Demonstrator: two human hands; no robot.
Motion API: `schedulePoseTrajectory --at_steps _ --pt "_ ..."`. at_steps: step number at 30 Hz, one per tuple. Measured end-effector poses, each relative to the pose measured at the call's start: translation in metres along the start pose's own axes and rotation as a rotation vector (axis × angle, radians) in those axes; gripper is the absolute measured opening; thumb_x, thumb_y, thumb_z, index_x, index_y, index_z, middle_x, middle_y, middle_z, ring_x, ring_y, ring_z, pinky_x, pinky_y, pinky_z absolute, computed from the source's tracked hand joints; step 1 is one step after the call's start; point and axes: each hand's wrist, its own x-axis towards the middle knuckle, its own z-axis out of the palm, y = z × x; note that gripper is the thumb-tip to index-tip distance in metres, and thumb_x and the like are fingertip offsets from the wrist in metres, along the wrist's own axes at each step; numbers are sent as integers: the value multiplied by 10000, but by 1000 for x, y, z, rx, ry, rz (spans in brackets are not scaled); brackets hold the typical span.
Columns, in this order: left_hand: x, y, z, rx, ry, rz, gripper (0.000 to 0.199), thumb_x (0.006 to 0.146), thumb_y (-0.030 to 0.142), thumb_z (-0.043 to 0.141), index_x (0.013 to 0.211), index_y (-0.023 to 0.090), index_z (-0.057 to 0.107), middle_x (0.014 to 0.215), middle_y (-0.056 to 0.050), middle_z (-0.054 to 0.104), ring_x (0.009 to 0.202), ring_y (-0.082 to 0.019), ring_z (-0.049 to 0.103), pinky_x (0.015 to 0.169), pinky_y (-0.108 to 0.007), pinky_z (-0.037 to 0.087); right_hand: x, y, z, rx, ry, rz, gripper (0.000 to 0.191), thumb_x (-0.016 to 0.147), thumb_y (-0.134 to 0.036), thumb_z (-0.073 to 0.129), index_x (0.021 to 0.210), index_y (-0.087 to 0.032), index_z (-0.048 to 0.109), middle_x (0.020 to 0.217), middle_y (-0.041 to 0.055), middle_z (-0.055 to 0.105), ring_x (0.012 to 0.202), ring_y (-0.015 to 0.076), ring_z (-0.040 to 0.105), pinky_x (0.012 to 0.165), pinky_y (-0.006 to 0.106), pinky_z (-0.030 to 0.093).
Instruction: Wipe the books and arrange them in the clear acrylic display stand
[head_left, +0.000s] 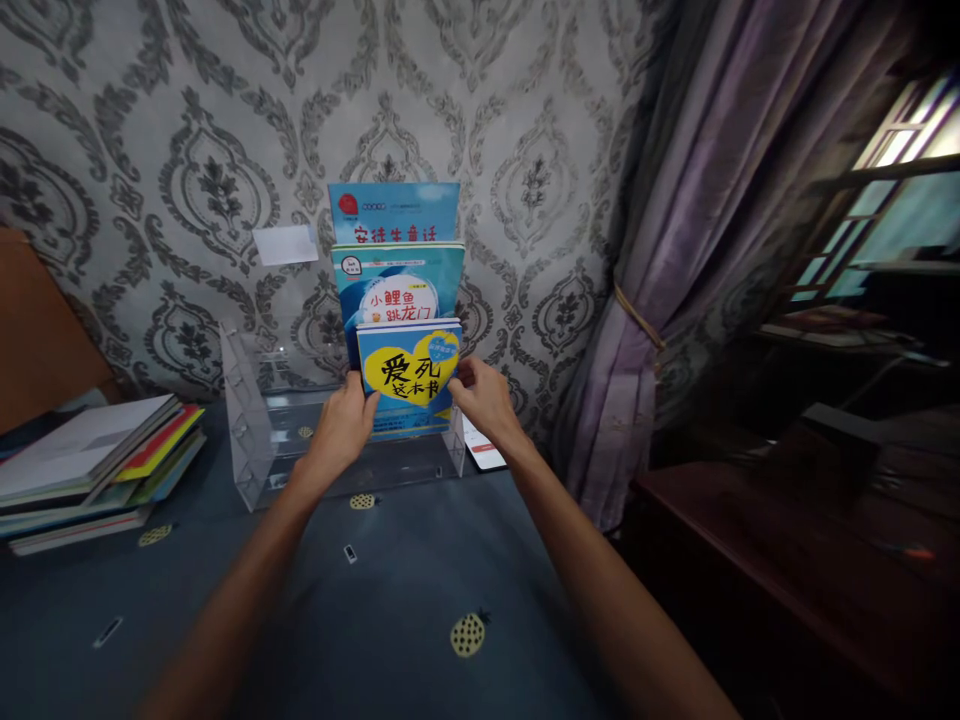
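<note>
Between my two hands stands a blue book with a yellow heart on its cover (409, 368), upright at the front of a clear acrylic book rack (244, 430). My left hand (346, 420) grips its left edge, the thumb on the cover. On the right edge, my right hand (484, 395) pinches the book between thumb and fingers. Behind it rises a teal book with a white oval title (401, 280). A taller light-blue book with red lettering (397, 210) stands at the back. The lower part of the rack shows through below the books.
Left of the rack lies a stack of books and papers (82, 460). A flat white-screened item (484, 447) rests by the rack's right end. Dark blue cloth with pineapples (405, 600) covers the table. Patterned wall stands behind; a purple curtain (637, 330) hangs right.
</note>
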Motion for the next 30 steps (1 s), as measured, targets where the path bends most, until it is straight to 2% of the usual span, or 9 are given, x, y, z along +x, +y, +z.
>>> schedulePoseTrajectory --at_steps 3,6,11,16,20,25,30 --pt "-1 -1 0 -21 15 23 137 990 278 460 1070 169 485 974 -150 721 920 -311 711 772 -408 547 3 9 1 57 51 -22 297 754 -228 528 973 -130 703 947 134 760 864 276 710 832 410 548" --pt "-2 0 -2 -51 11 21 143 985 270 470 1077 163 491 984 -152 716 926 -307 705 797 -427 551 5 16 5 223 103 -59 384 755 -254 525 1079 -133 693 1048 146 756 941 284 712 857 435 562" --pt "-4 5 -11 -116 38 16 281 977 252 475 1222 113 461 1145 -212 671 1050 -340 672 875 -489 541 3 11 16 485 112 -117 417 835 -343 540 1186 -158 668 1166 145 735 1057 282 694 934 461 549" --pt "-5 9 -8 -187 99 63 434 945 194 482 1355 83 389 1299 -241 579 1241 -345 572 1009 -516 493 -2 1 21 530 138 -133 410 887 -422 545 1191 -188 689 1216 125 726 1120 301 667 1016 505 495" --pt "-6 13 -2 -190 91 45 545 935 176 485 1433 52 302 1348 -270 526 1295 -358 525 1040 -537 469 -5 -2 23 553 148 -109 401 899 -407 549 1201 -188 695 1231 113 724 1130 291 662 1011 486 494" --pt "-6 10 -6 -202 60 43 536 928 177 504 1424 64 335 1316 -249 558 1263 -345 551 1048 -510 465 -7 -3 26 541 151 -94 422 885 -397 561 1226 -178 680 1238 124 718 1127 289 660 1006 478 492" --pt "2 -8 -12 -324 42 80 469 927 170 481 1386 100 411 1347 -226 573 1270 -311 558 1061 -491 465 -7 0 28 533 150 -60 414 869 -425 581 1179 -178 701 1244 127 717 1148 309 652 1015 508 485"
